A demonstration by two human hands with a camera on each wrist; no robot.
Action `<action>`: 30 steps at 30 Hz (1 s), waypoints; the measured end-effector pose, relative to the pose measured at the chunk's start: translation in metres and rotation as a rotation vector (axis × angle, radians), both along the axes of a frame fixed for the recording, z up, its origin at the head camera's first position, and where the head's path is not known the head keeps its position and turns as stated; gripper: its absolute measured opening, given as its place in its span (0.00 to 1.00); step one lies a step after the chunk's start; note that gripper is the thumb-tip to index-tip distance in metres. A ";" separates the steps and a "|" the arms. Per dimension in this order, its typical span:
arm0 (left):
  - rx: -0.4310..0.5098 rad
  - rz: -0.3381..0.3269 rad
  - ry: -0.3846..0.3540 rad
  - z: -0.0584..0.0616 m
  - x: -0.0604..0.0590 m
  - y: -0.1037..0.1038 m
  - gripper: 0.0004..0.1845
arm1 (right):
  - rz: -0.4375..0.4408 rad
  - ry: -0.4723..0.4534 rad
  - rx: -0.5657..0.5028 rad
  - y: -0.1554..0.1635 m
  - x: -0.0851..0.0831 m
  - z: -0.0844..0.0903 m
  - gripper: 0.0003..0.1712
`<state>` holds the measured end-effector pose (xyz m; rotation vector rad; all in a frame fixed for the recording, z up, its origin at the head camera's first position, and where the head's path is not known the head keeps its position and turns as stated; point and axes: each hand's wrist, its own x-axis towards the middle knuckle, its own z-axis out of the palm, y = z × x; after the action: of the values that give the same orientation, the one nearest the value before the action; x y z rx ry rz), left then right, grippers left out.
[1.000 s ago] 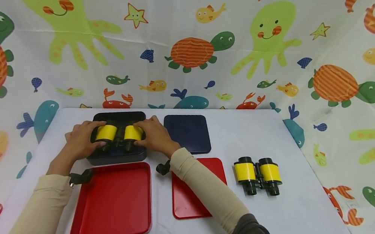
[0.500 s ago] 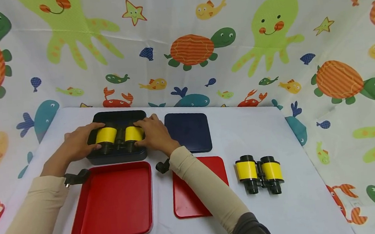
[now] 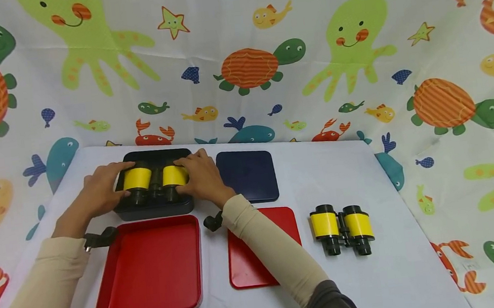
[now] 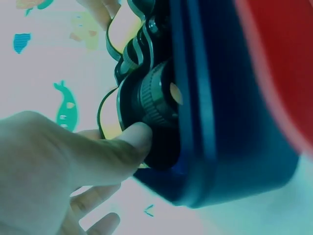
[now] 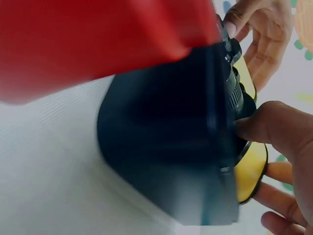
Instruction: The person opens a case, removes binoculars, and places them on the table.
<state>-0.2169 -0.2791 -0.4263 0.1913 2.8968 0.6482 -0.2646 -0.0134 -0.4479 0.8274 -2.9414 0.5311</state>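
A pair of yellow and black binoculars lies in the black box at the back left of the table. My left hand grips its left barrel; in the left wrist view the thumb presses near the eyepiece. On the other barrel my right hand has its thumb in front and fingers behind, as the right wrist view also shows. The barrels' outer sides are partly hidden by the hands. A second pair of binoculars rests untouched on the table at the right.
In front of the black box stands a red tray. A flat dark blue lid lies right of the box, and a red lid is partly covered by the right forearm. A patterned sea-animal cloth hangs behind the white tabletop.
The left hand has shifted slightly left along with its forearm. Binoculars and right hand stay nearly where they were in the box; the head view has moved a little.
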 end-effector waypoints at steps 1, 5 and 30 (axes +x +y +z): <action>0.010 0.002 0.007 0.003 0.001 0.000 0.44 | 0.000 0.006 -0.014 0.001 0.001 0.003 0.40; 0.028 -0.004 0.020 0.015 0.002 -0.001 0.46 | 0.005 0.036 -0.054 0.005 0.004 0.014 0.41; 0.079 -0.160 0.136 0.042 0.002 0.054 0.47 | 0.001 -0.152 -0.322 0.079 0.004 0.046 0.40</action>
<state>-0.2148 -0.2255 -0.3840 0.4903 2.9450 0.7483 -0.2607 0.0659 -0.4019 0.7804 -2.8672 1.0766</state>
